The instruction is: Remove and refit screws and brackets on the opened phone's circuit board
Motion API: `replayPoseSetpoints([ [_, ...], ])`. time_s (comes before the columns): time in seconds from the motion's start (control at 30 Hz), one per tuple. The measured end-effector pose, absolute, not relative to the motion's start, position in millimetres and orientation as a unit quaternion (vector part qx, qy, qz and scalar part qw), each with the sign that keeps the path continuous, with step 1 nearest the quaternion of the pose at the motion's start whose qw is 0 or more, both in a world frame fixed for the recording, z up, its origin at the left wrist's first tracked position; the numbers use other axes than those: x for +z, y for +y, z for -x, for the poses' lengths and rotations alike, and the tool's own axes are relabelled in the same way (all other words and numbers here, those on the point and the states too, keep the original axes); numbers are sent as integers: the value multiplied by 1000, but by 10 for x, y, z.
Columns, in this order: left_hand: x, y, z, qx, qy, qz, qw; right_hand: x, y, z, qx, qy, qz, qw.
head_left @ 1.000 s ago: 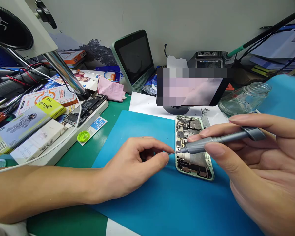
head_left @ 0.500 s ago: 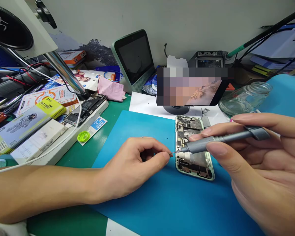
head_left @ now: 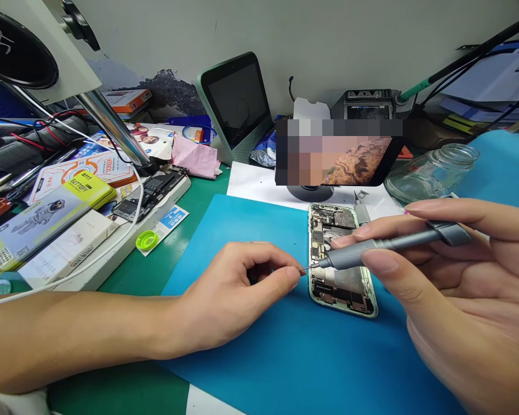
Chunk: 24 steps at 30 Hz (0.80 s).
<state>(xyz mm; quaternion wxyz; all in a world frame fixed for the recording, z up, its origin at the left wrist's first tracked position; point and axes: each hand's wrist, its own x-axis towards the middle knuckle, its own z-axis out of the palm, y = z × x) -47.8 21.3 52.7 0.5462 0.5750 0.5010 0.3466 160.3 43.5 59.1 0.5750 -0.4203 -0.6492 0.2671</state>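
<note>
In my right hand (head_left: 441,276) is a grey precision screwdriver (head_left: 354,254), held between thumb and fingers with its thin shaft pointing left. The fingers of my left hand (head_left: 246,288) are pinched together at the screwdriver's tip; whatever sits between them, if anything, is too small to make out. Just behind the tip lies an opened smartphone (head_left: 341,276), its circuit board and inner parts exposed. The phone rests on a blue mat (head_left: 259,346). My screwdriver and right fingers cover part of it.
Behind the phone stand a phone on a round stand (head_left: 363,161), a glass jar (head_left: 432,170) and a smart display (head_left: 237,98). At left lie a yellow battery box (head_left: 52,219), another opened phone (head_left: 153,193), a green lid (head_left: 147,240) and a white cable (head_left: 112,248).
Both hands have stayed almost still, the fingertips and screwdriver shifting only very slightly. The picture on the standing phone's screen has changed a little.
</note>
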Motion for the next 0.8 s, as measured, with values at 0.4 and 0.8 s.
replayPoseSetpoints([
  [0.4, 522, 211, 493, 347, 490, -591, 538, 574, 466, -1622, 248, -663, 409, 576],
  [0.8, 516, 170, 502, 329, 519, -577, 538, 587, 453, -1636, 238, -663, 424, 569],
])
